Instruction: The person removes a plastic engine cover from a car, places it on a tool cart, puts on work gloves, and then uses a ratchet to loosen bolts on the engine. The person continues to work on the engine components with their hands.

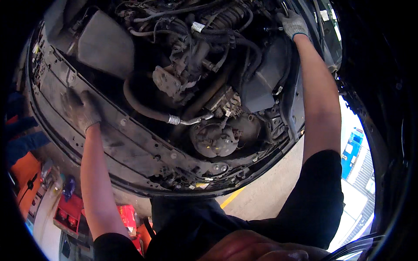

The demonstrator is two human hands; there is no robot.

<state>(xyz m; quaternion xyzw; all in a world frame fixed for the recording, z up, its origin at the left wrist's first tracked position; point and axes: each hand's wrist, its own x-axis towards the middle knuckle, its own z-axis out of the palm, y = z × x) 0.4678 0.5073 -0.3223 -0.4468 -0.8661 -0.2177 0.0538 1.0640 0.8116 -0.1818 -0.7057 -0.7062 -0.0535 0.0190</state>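
Note:
My left hand (83, 112), in a grimy knitted work glove, lies with fingers spread on the dark front panel (111, 150) of a car's open engine bay. Far to the right, my right hand (294, 25), in a lighter grey glove, is closed at the bay's edge. A thin shiny metal piece shows above its fingers and a dark shaft (274, 29) with a bright end sits beside them; what the hand grips is too small and shaded to name. Between my hands are the engine parts (187, 56), a thick black hose (141, 102) with a silver metal end and a round compressor-like unit (214, 140).
A dark flat box-like cover (106, 43) stands at the bay's left, another grey cover (261, 89) at the right. On the floor at lower left are a red tray (69, 215) and orange items (27, 174). A yellow line (232, 198) crosses the floor.

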